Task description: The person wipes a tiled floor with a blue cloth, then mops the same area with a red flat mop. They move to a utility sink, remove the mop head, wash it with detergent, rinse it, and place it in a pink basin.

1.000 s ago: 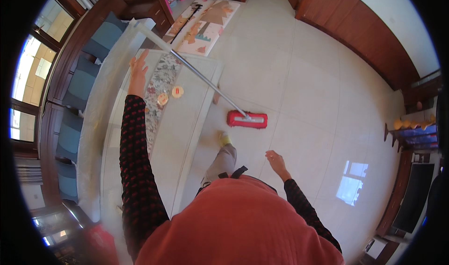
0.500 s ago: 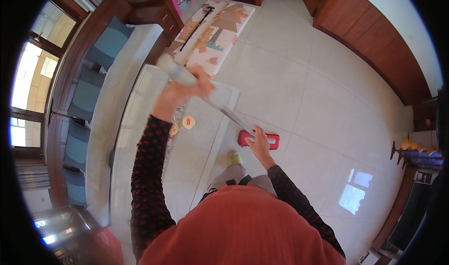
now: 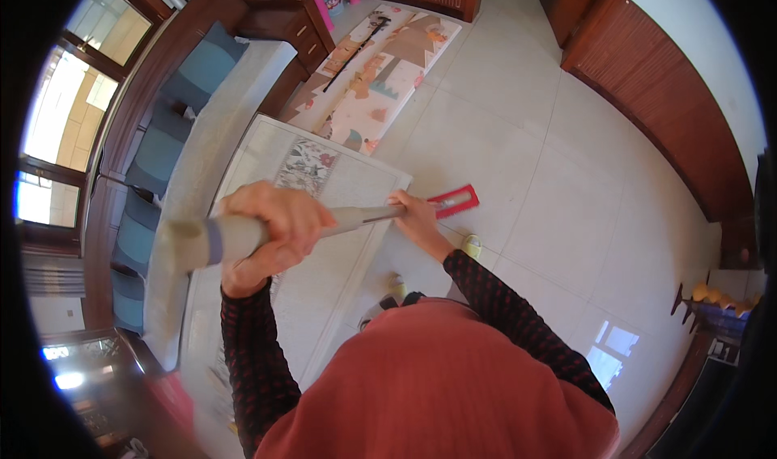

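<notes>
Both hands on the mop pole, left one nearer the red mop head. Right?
Not quite: the right hand is nearer the red mop head; the left hand grips toward the opposite end. The head view shows it. Both are on the mop pole.

There are two hands, one mop, two shoes, one table.

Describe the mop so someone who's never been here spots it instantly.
Beside the long cushioned sofa stands a pale table. Across it in this view runs the mop, its pole gripped by the left hand and right hand. Its flat red head, past the table's edge, sets it apart from the thin black stick on the patterned mat.
</notes>
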Demonstrator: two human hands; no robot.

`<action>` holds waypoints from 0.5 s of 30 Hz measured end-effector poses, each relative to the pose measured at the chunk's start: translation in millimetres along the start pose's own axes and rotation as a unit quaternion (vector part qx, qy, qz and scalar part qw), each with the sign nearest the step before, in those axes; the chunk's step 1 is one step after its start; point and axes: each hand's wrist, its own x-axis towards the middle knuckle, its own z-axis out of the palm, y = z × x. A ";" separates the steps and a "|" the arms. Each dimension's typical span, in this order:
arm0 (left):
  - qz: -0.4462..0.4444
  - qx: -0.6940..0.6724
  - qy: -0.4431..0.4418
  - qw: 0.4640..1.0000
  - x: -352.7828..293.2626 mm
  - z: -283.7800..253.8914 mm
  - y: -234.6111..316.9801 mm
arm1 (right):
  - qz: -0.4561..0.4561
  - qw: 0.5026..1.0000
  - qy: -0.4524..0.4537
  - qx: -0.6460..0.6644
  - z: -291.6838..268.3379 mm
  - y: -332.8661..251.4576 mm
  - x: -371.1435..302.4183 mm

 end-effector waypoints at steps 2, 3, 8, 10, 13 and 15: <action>0.011 0.056 0.061 0.996 0.5 18.4 -3.3 | -0.025 0.999 -0.028 0.003 -13.8 8.6 24.4; 0.016 0.079 0.083 0.993 2.1 29.5 -7.3 | -0.019 0.999 -0.036 0.013 -20.7 14.6 35.4; 0.023 0.167 0.141 0.976 34.8 77.2 -42.4 | -0.049 0.994 -0.097 0.031 -50.0 50.3 98.0; 0.007 0.193 0.160 0.968 51.0 89.4 -54.8 | -0.085 0.992 -0.093 0.027 -56.6 63.9 121.0; -0.012 0.230 0.164 0.959 74.7 94.0 -70.0 | -0.114 0.989 -0.090 0.039 -56.9 80.0 153.3; -0.027 0.251 0.171 0.952 87.8 91.1 -79.8 | -0.118 0.990 -0.080 0.025 -50.6 88.9 170.8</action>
